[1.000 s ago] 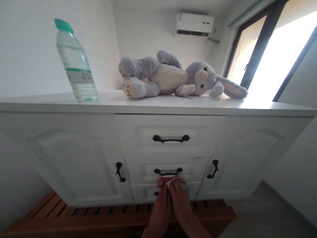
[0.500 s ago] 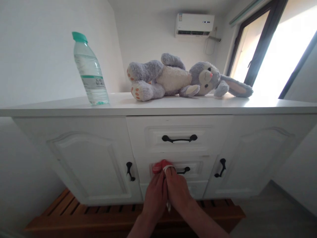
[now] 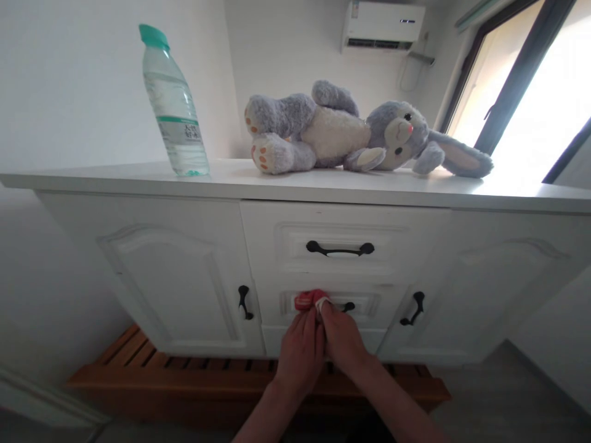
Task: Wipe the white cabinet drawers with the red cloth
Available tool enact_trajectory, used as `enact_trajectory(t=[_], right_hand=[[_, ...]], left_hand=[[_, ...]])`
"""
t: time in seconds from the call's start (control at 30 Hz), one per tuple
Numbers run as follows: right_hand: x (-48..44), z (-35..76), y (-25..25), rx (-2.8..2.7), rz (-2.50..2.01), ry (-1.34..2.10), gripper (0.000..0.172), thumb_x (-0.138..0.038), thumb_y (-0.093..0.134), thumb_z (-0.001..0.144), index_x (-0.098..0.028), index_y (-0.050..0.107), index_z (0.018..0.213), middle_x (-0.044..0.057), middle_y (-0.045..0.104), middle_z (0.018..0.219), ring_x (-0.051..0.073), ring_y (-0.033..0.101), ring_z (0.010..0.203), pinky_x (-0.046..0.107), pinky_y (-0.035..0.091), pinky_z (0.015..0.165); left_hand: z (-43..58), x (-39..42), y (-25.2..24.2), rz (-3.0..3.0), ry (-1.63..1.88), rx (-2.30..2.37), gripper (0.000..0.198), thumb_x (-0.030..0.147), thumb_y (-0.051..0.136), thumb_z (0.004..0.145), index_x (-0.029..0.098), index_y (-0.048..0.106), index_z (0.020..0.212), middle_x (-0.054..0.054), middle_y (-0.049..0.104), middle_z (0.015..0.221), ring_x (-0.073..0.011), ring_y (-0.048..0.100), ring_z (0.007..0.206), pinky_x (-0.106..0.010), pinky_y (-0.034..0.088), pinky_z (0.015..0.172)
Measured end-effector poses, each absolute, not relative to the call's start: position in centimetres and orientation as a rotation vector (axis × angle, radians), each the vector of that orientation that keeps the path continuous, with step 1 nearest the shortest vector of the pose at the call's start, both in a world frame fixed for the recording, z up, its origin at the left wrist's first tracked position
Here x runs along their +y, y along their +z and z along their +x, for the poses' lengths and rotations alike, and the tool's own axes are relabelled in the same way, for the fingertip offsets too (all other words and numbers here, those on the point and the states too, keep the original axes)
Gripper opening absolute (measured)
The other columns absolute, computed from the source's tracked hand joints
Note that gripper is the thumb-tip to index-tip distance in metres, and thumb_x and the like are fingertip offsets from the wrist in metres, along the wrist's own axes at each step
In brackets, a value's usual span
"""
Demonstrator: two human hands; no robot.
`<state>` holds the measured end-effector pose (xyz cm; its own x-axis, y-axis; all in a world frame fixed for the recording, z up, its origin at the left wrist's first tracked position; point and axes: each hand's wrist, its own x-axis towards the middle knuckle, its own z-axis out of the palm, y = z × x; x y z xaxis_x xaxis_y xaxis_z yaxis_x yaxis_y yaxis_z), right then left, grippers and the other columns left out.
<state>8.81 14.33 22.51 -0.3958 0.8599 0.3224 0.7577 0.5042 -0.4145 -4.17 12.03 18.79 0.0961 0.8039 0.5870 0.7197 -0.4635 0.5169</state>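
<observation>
Red cloth (image 3: 305, 301), partly hidden, is clamped by left fingers (image 3: 305, 325) and right fingers (image 3: 329, 315).

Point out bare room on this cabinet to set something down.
Bare cabinet top shows left of the bottle, between bottle and plush rabbit, and right of its ear. The rabbit fills the middle; below, the hands and red item crowd the middle drawer.
</observation>
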Motion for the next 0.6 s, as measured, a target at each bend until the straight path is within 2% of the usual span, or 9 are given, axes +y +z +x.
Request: enact_trajectory(t=[0.1,0.17,0.27,0.4,0.5,0.6], right_hand=[[11.8,8.6,20.1,-2.249,-1.219,0.292,0.052,-0.006,0.042,0.090,-0.021,0.051,0.139,0.014,0.063,0.135,0.024,0.068,0.108,0.036,0.055,0.090],[10.3,8.3,18.1,-2.213,-1.177,0.376,0.059,-0.003,0.041,0.089,-0.026,0.050,0.142,0.011,0.061,0.139,0.025,0.064,0.118,0.038,0.053,0.098],[9.2,6.0,15.6,-2.119,-1.094,0.653,0.051,-0.004,0.043,0.090,-0.026,0.059,0.133,0.008,0.064,0.133,0.022,0.062,0.121,0.036,0.049,0.104],[9.9,0.8,13.8,-1.927,-1.005,0.932,0.039,-0.009,0.035,0.097,-0.023,0.064,0.118,0.006,0.069,0.120,0.017,0.066,0.111,0.032,0.051,0.100],[10.5,-1.9,12.7,-1.828,-0.939,0.946,0.031,-0.014,0.039,0.097,-0.022,0.064,0.115,0.007,0.069,0.117,0.018,0.066,0.111,0.033,0.050,0.101],[10.5,-1.8,11.4,-1.773,-0.981,0.834,0.027,-0.016,0.042,0.095,-0.020,0.064,0.111,0.011,0.071,0.110,0.021,0.068,0.104,0.036,0.054,0.096]], left_hand=[[-4.0,9.0,14.0,1.887,1.378,1.672,0.043,0.033,0.045,0.095,0.014,0.059,0.132,-0.020,0.072,0.129,-0.0291,0.068,0.119,-0.049,0.058,0.101],[-3.9,7.1,10.6,1.647,1.444,1.726,0.046,0.041,0.047,0.094,0.013,0.063,0.127,-0.022,0.071,0.130,-0.0319,0.067,0.121,-0.052,0.056,0.103],[-4.9,5.7,7.3,1.362,1.379,1.745,0.053,0.044,0.047,0.092,0.011,0.062,0.130,-0.024,0.065,0.140,-0.0333,0.061,0.131,-0.055,0.048,0.112],[-8.5,6.3,7.1,1.092,1.420,1.832,0.056,0.046,0.049,0.088,0.010,0.062,0.128,-0.023,0.064,0.141,-0.0343,0.058,0.134,-0.058,0.039,0.118],[-11.7,7.2,7.4,0.885,1.487,1.848,0.052,0.051,0.053,0.083,0.015,0.067,0.119,-0.019,0.072,0.129,-0.0336,0.065,0.124,-0.056,0.045,0.113],[-13.8,7.8,6.0,0.653,1.536,1.782,0.043,0.054,0.055,0.079,0.019,0.070,0.100,-0.013,0.081,0.097,-0.0322,0.076,0.093,-0.052,0.059,0.089]])
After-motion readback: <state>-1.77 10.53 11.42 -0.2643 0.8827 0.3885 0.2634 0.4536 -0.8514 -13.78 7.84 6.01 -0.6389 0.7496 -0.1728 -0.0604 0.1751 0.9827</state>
